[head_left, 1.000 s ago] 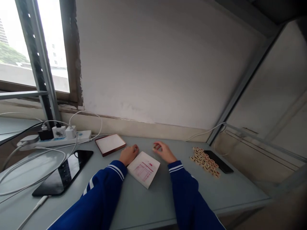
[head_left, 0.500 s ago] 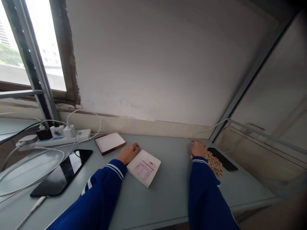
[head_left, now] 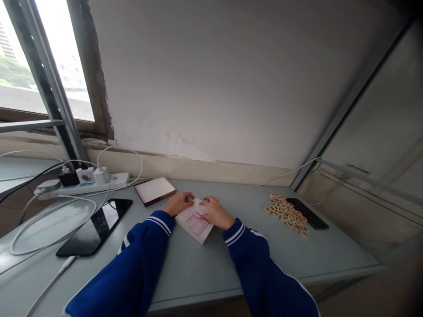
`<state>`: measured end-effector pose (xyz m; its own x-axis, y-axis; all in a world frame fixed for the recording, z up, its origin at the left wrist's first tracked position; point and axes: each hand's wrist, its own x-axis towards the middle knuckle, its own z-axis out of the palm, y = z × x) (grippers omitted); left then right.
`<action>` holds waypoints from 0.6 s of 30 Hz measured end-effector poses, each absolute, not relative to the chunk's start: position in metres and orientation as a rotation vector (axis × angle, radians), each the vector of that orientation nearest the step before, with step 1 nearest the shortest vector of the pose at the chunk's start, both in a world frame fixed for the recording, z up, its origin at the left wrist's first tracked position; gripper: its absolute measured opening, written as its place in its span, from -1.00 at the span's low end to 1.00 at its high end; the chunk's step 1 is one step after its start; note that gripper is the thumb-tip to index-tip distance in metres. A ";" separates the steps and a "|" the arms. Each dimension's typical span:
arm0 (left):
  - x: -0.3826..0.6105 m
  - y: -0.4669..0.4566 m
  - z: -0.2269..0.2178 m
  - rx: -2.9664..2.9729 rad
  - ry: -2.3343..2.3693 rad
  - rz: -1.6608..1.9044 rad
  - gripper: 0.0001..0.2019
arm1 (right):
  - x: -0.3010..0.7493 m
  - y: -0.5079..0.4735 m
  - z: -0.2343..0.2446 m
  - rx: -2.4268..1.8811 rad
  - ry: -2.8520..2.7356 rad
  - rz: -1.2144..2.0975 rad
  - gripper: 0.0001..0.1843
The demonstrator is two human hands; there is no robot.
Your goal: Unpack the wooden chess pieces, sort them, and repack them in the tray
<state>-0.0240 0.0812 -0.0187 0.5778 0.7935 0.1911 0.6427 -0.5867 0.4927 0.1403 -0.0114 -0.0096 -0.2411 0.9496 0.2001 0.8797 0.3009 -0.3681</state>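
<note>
A flat white box with red line printing on its top lies slightly turned on the desk in front of me. My left hand grips its far left edge, fingers curled. From the right, my right hand reaches over the box; its fingers are bent at the far right edge and the thumb lies on the printed top. Both fingertips are partly hidden. Behind my left hand is a shallow dark red lid, its white inside facing up. Round wooden chess pieces with carved marks lie in a cluster to the right.
A black tablet with a white cable lies on the left. Behind it stands a power strip with several plugs and looped cords. A dark phone-like slab sits beside the chess pieces. The wall bounds the desk at the back.
My right hand has moved left from the chess pieces to the white box, uncovering the pieces. My left hand has stayed by the box. The view has shifted slightly.
</note>
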 end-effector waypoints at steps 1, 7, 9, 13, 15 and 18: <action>-0.024 0.081 -0.019 2.437 1.183 0.568 -0.73 | 0.142 -0.012 -0.009 -1.607 -2.203 0.235 -0.54; -0.023 0.078 -0.018 2.434 1.247 0.620 -0.68 | 0.141 -0.012 -0.011 -1.567 -2.191 0.081 -0.64; -0.022 0.078 -0.018 2.443 1.272 0.625 -0.68 | 0.139 -0.011 -0.014 -1.558 -2.170 0.091 -0.65; -0.021 0.076 -0.019 2.446 1.320 0.626 -0.64 | 0.136 -0.008 -0.018 -1.549 -2.120 0.329 -0.66; -0.021 0.075 -0.019 2.458 1.343 0.649 -0.62 | 0.135 -0.005 -0.018 -1.563 -2.064 0.445 -0.68; -0.021 0.075 -0.019 2.467 1.376 0.664 -0.64 | 0.139 -0.002 -0.013 -1.564 -1.992 0.605 -0.66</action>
<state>-0.0210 0.0747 -0.0189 0.4532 0.8492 0.2709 0.7405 -0.5279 0.4160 0.1394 -0.0024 -0.0132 -0.1885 0.9731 0.1327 0.7351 0.2294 -0.6380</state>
